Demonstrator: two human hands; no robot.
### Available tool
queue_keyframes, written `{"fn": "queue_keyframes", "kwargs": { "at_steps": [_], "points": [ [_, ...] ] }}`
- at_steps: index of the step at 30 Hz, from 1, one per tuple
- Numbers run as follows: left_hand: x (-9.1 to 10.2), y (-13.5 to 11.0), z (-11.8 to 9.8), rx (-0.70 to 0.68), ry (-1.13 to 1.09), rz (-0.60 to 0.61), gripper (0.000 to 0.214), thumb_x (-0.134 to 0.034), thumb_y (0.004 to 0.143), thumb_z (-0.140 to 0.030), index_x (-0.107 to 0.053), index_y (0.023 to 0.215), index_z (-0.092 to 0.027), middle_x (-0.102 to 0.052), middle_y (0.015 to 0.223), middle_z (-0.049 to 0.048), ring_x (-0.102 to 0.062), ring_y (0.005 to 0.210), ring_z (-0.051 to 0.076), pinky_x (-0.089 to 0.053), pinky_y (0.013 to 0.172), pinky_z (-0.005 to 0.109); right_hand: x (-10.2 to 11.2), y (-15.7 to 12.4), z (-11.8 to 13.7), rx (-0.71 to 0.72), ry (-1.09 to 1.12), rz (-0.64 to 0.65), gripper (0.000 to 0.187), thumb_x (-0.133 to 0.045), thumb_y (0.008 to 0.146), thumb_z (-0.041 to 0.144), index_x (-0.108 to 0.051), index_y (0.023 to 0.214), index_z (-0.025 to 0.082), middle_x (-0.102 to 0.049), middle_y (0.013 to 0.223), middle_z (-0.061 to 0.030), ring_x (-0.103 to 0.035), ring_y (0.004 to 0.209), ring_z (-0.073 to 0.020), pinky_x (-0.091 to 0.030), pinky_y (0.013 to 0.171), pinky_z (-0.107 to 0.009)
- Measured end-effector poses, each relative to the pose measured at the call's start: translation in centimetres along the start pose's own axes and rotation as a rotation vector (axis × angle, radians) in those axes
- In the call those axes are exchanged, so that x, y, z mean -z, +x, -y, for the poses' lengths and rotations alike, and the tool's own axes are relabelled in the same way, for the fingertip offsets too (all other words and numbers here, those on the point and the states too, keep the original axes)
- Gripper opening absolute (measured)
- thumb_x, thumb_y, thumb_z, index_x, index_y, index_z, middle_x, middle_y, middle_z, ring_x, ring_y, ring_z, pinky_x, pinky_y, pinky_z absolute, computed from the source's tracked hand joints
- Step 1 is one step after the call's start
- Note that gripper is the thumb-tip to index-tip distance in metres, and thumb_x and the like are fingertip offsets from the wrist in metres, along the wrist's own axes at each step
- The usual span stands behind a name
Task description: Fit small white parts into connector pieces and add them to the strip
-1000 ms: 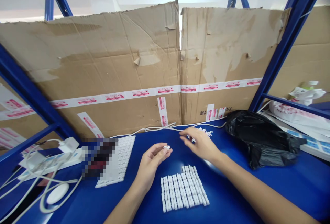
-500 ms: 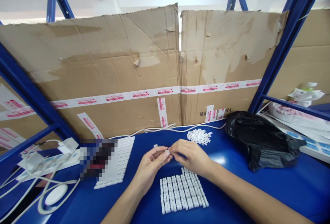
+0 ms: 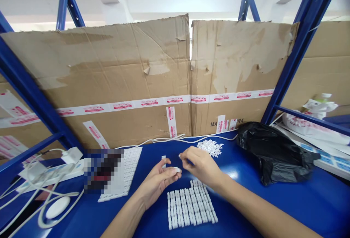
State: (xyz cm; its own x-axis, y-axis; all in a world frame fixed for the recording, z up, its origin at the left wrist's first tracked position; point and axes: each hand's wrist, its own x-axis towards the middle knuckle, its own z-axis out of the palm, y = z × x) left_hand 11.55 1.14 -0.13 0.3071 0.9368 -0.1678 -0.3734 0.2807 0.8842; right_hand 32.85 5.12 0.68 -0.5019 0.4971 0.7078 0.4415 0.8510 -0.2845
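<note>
My left hand (image 3: 156,182) pinches a small white plastic piece (image 3: 177,169) between thumb and fingers. Just to its right and slightly higher, my right hand (image 3: 202,163) is closed with a tiny white part (image 3: 179,156) at its fingertips. The two pieces are apart. Behind my left fingers stands a white block (image 3: 163,157), partly hidden. Below both hands lie rows of white plastic pieces (image 3: 188,208), set side by side on the blue table (image 3: 232,208). A loose pile of tiny white parts (image 3: 214,147) rests beyond my right hand.
At left lies a sheet of white pieces (image 3: 132,168), partly under a blurred-out object (image 3: 102,172). A power strip (image 3: 54,174) and white cables sit farther left. A black plastic bag (image 3: 276,154) is at right. Cardboard panels (image 3: 123,77) wall the back.
My hands have parted: the left dropped a little and left with its piece, while the right holds a tiny part away from it. The view has also tilted slightly.
</note>
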Motion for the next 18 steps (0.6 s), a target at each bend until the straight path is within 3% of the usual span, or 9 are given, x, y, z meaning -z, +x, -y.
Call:
{"fn": "queue_keyframes", "kwargs": {
  "at_steps": [3,8,13,18],
  "points": [
    [0.7,-0.3,-1.0,-0.057,0.116,-0.013,0.035,-0.088,0.076,-0.029,-0.063,0.098,-0.018,-0.079,0.101,0.0114,-0.076,0.092,0.020,-0.057,0.089,0.031,1.9,0.3,-2.2,-0.148,-0.159,-0.001,0.017,-0.055,0.093,0.008,-0.067,0.095,0.021,-0.072,0.091,-0.0060,-0.066,0.087,-0.0200,-0.050,0.080,-0.031],
    [2.7,-0.7,-3.9,-0.184,0.489,-0.094,0.029,-0.085,0.075,-0.038,-0.068,0.088,-0.019,-0.079,0.111,0.0106,-0.072,0.107,0.026,-0.052,0.095,0.036,5.3,-0.8,-6.0,-0.406,-0.443,0.189,0.014,-0.059,0.091,0.011,-0.068,0.086,0.020,-0.069,0.083,-0.0064,-0.064,0.086,-0.0222,-0.045,0.073,-0.028],
    [4.0,-1.2,-5.1,-0.093,0.788,-0.016,0.028,-0.081,0.075,-0.042,-0.068,0.086,-0.020,-0.079,0.102,0.0066,-0.071,0.098,0.024,-0.051,0.095,0.038,5.7,-1.9,-7.2,-0.385,-0.415,0.209,0.015,-0.058,0.099,0.023,-0.068,0.089,0.019,-0.074,0.089,-0.0076,-0.064,0.095,-0.0253,-0.047,0.079,-0.032],
    [4.7,-1.8,-4.8,0.011,0.985,0.060,0.029,-0.080,0.068,-0.036,-0.058,0.075,-0.020,-0.076,0.099,0.0052,-0.068,0.086,0.021,-0.050,0.075,0.030,5.0,-1.6,-6.7,-0.290,-0.355,0.154,0.020,-0.055,0.102,0.026,-0.069,0.088,0.020,-0.075,0.090,-0.0077,-0.064,0.091,-0.0248,-0.048,0.085,-0.035]
  ]
}}
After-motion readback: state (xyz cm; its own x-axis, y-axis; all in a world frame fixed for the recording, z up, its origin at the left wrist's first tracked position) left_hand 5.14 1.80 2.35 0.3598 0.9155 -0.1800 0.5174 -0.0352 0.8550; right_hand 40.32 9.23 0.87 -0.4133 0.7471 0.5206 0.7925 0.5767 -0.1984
